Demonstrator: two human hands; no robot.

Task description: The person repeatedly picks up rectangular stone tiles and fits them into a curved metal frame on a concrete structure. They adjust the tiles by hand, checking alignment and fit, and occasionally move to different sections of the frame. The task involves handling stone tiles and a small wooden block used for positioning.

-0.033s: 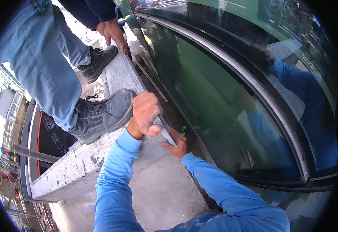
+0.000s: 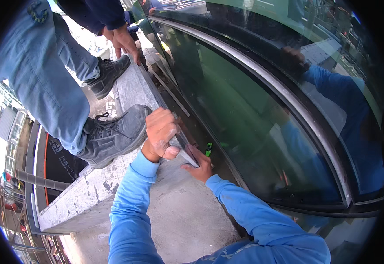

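Observation:
A long, thin grey strip runs along the edge of the pale ledge, beside the glass. Its near end lies in my right hand, with the thumb on one side and the fingers round the other. My left hand is a closed fist over the strip, a little farther along, with whitish dust on the skin. What its curled fingers hold is hidden. Just left of this fist is the grey work shoe of another person. Farther off, that person's hand reaches down to the ledge's edge.
The other person stands on the pale, scuffed ledge. A large dark glass panel with a metal frame rises on the right, across a narrow gap. A bright green item sits in the gap. Scaffolding shows at lower left.
The view has shifted slightly. My hands keep nearly the same places on and over the strip, and the other person's shoe and hand stay where they were.

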